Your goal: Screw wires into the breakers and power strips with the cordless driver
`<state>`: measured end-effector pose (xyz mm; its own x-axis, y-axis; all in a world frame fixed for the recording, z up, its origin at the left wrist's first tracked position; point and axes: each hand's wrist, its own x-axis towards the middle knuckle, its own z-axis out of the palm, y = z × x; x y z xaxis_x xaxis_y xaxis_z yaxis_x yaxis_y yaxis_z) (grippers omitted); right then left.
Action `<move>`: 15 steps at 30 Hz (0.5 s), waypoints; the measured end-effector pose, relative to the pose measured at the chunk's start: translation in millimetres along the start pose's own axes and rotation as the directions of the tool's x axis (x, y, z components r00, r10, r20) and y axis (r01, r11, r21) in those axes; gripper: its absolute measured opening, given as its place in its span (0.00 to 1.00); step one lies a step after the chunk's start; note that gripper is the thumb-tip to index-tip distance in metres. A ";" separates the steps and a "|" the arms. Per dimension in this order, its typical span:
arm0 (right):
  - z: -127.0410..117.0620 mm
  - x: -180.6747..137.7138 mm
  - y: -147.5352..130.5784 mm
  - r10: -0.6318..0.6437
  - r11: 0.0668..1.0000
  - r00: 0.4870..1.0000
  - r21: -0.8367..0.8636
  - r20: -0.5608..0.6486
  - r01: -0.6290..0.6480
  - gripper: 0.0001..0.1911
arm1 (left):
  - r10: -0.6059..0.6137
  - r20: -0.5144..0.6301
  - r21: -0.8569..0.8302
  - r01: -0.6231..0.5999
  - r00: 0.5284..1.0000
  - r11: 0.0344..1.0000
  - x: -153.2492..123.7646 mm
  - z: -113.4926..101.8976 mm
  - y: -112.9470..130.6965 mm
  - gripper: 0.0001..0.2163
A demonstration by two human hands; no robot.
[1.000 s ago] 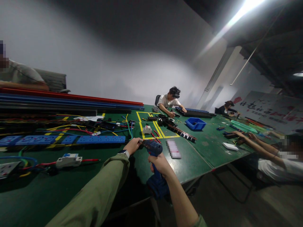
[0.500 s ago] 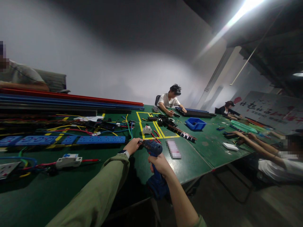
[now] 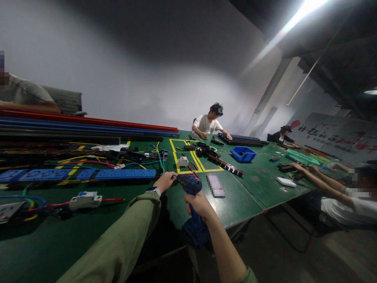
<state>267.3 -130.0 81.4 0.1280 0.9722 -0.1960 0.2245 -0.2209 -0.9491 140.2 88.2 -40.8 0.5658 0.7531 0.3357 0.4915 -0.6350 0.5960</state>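
Two hands meet on one tool: our right hand [image 3: 200, 205] is wrapped tight around the grip of a blue cordless drill [image 3: 193, 208], which we hold upright above the near edge of the green desk [image 3: 241, 200], battery pack hanging below the edge. Our left hand [image 3: 165, 181], in an olive sleeve with a wristwatch, closes its fingers on the drill's chuck end at the front. Just beyond the left hand lies a blue power strip [image 3: 125, 174], with a tangle of coloured wires behind it. Left of our arm sits a white circuit breaker [image 3: 85, 199] on red leads. A yellow taped square [image 3: 193, 160] marks the desk farther off, near a blue bin [image 3: 243, 154]. Other people sit at work around the desk.
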 end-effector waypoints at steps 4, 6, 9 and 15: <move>0.0 2.2 4.1 -0.037 0.999 0.999 0.016 -0.007 0.038 0.04 | -0.009 -0.012 -0.007 0.009 1.000 1.000 -0.4 -1.4 3.0 0.12; 0.0 3.9 5.3 -0.056 0.998 0.998 0.025 -0.011 0.056 0.06 | -0.008 -0.009 -0.024 0.008 1.000 1.000 -0.5 -1.8 4.1 0.12; -0.3 4.5 4.7 -0.067 0.997 0.998 0.033 -0.006 0.067 0.09 | -0.004 -0.006 -0.049 0.004 1.000 0.999 -0.7 -2.1 5.4 0.12; -8.9 -17.5 11.9 -0.120 0.986 0.992 0.117 -0.028 0.123 0.11 | 0.009 -0.015 -0.053 -0.010 1.000 0.999 -2.8 -4.9 9.8 0.12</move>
<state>276.3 -150.4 75.7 0.1270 0.9892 -0.0736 0.1238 -0.0895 -0.9883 140.2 80.7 -32.4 0.5603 0.7499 0.3517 0.4502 -0.6322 0.6306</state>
